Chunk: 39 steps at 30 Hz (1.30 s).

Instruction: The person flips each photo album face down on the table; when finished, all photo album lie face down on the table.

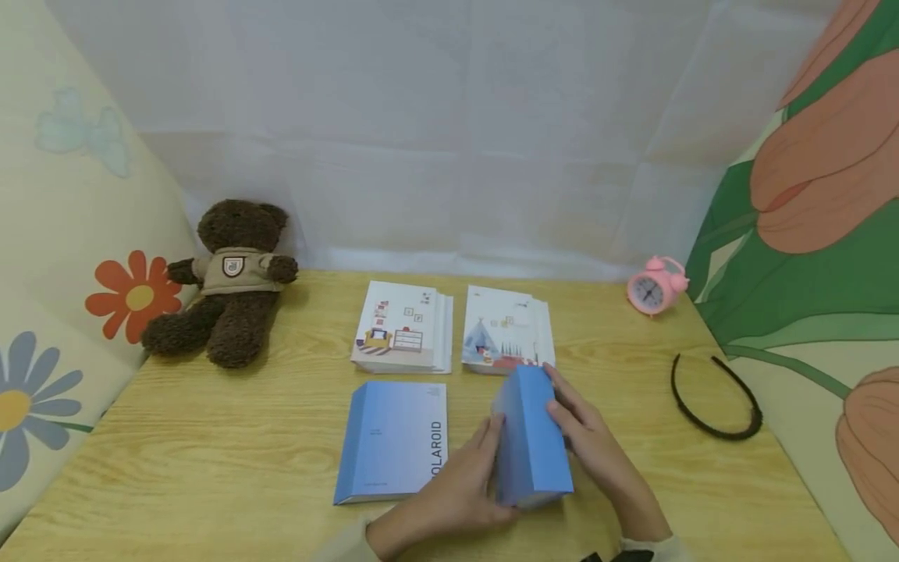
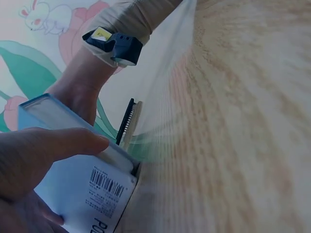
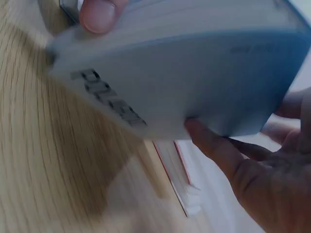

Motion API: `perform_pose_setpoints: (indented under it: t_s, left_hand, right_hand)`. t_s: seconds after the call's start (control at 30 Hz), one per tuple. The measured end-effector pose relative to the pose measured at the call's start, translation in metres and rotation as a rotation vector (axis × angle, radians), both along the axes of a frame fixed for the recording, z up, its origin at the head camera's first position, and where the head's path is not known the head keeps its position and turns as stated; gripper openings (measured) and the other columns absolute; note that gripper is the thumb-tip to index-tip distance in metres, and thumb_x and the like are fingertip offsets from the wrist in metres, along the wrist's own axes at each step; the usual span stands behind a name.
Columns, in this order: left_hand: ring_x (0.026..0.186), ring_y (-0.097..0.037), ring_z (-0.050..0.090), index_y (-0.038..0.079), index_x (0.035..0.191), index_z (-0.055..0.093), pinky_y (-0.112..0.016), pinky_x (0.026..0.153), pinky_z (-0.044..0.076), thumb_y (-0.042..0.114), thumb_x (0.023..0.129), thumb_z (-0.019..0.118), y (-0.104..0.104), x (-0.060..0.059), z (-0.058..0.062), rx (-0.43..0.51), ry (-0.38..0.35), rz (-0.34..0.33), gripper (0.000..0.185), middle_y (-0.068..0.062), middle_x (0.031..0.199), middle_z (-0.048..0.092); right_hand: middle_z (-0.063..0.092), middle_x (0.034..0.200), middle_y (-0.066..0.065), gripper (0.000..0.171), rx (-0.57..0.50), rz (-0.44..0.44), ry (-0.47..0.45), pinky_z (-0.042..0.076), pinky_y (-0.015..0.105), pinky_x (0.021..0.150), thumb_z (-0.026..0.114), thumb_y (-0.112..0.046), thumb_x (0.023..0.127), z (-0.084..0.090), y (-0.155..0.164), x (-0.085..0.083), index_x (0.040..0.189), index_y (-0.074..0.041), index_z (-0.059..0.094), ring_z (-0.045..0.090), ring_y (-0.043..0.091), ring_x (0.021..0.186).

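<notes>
A blue photo album [image 1: 531, 437] stands tilted on its edge near the front of the wooden table [image 1: 211, 468], held between both hands. My left hand [image 1: 467, 476] grips its left side, thumb across the barcoded cover [image 2: 92, 189]. My right hand [image 1: 590, 437] holds the right side, with its fingers [image 3: 218, 150] under the cover of the album [image 3: 194, 82]. A second blue album [image 1: 393, 441] marked POLAROID lies flat just left of my hands.
Two white stacks of illustrated cards [image 1: 403, 326] [image 1: 507, 332] lie behind the albums. A brown teddy bear [image 1: 225, 281] sits back left, a pink alarm clock [image 1: 655, 285] back right, a black headband [image 1: 712, 398] at the right. Patterned fabric walls enclose the table.
</notes>
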<state>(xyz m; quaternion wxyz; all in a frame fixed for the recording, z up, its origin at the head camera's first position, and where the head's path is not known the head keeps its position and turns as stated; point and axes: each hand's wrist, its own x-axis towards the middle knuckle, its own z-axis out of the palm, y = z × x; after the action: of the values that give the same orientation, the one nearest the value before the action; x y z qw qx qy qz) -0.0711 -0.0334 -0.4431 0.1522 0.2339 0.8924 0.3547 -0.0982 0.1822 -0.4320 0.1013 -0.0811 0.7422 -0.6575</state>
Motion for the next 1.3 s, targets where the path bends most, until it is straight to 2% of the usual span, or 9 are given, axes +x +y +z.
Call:
perform_pose_setpoints:
  t_s: [0.1,0.2,0.33,0.43,0.6,0.8,0.93,1.07,1.3]
  left_hand:
    - [0.141,-0.044,0.031,0.004,0.157,0.021,-0.060,0.110,0.032,0.036,0.072,0.086,0.001,0.000,0.001,-0.048,0.029,-0.014,0.112,-0.028,0.158,0.022]
    - [0.140,-0.043,0.033,0.004,0.155,0.031,-0.059,0.111,0.031,0.040,0.073,0.084,0.004,-0.001,0.001,-0.125,0.121,-0.032,0.104,-0.026,0.156,0.028]
    - [0.137,-0.041,0.036,0.005,0.151,0.041,-0.058,0.106,0.035,0.043,0.074,0.082,0.006,-0.004,-0.002,-0.254,0.242,-0.073,0.095,-0.024,0.155,0.031]
    - [0.136,-0.040,0.036,0.007,0.150,0.043,-0.058,0.104,0.037,0.043,0.074,0.082,0.005,-0.004,-0.004,-0.317,0.289,-0.095,0.092,-0.024,0.156,0.031]
    - [0.138,-0.039,0.034,0.010,0.151,0.041,-0.058,0.106,0.036,0.042,0.073,0.083,0.003,-0.005,-0.005,-0.334,0.289,-0.098,0.094,-0.021,0.157,0.029]
    - [0.143,-0.040,0.026,0.009,0.155,0.034,-0.062,0.111,0.029,0.035,0.069,0.087,-0.013,-0.007,0.007,-0.213,0.172,-0.101,0.104,-0.021,0.160,0.022]
    - [0.144,-0.044,0.022,0.006,0.155,0.031,-0.067,0.110,0.024,0.032,0.065,0.091,-0.043,-0.004,0.023,-0.142,0.173,-0.024,0.112,-0.024,0.160,0.020]
    - [0.144,-0.047,0.019,0.001,0.154,0.030,-0.070,0.110,0.020,0.031,0.057,0.095,-0.084,0.002,0.031,-0.060,0.207,0.122,0.121,-0.027,0.158,0.020]
    - [0.142,-0.054,0.016,-0.010,0.153,0.011,-0.065,0.112,0.018,0.032,0.045,0.101,-0.141,0.012,0.018,0.032,0.073,0.292,0.147,-0.036,0.156,0.016]
  right_hand:
    - [0.026,0.160,0.018,0.061,0.091,-0.062,0.002,0.046,0.052,0.100,0.051,-0.029,0.105,0.001,0.005,0.002,0.158,-0.014,0.027,0.039,0.042,0.136]
    - [0.032,0.156,0.024,0.074,0.252,-0.106,0.025,0.050,0.053,0.095,0.061,-0.036,0.099,-0.002,0.007,0.003,0.156,-0.005,0.026,0.044,0.046,0.131]
    - [0.041,0.148,0.029,0.075,0.540,-0.119,0.098,0.040,0.056,0.106,0.065,-0.036,0.096,-0.012,0.009,0.004,0.151,0.006,0.033,0.045,0.047,0.131]
    - [0.045,0.145,0.029,0.070,0.675,-0.119,0.131,0.031,0.058,0.111,0.064,-0.032,0.097,-0.018,0.008,0.005,0.147,0.010,0.037,0.042,0.047,0.132]
    - [0.044,0.145,0.030,0.071,0.720,-0.108,0.123,0.030,0.060,0.111,0.061,-0.035,0.098,-0.016,0.008,0.005,0.147,0.010,0.037,0.040,0.050,0.132]
    - [0.031,0.150,0.037,0.079,0.792,-0.123,0.199,0.025,0.069,0.109,0.065,-0.037,0.095,0.000,-0.005,0.002,0.153,0.003,0.029,0.029,0.055,0.137]
    - [0.028,0.152,0.035,0.076,0.787,-0.088,0.318,0.024,0.072,0.107,0.068,-0.040,0.093,0.015,-0.034,-0.007,0.154,-0.010,0.035,0.026,0.053,0.139]
    - [0.035,0.152,0.028,0.069,0.761,0.010,0.406,0.028,0.066,0.109,0.067,-0.041,0.093,0.019,-0.069,-0.019,0.150,-0.011,0.043,0.031,0.047,0.140]
    - [0.038,0.153,0.022,0.073,0.818,0.201,0.358,0.036,0.059,0.107,0.059,-0.051,0.095,0.004,-0.119,-0.034,0.152,-0.009,0.041,0.038,0.041,0.137]
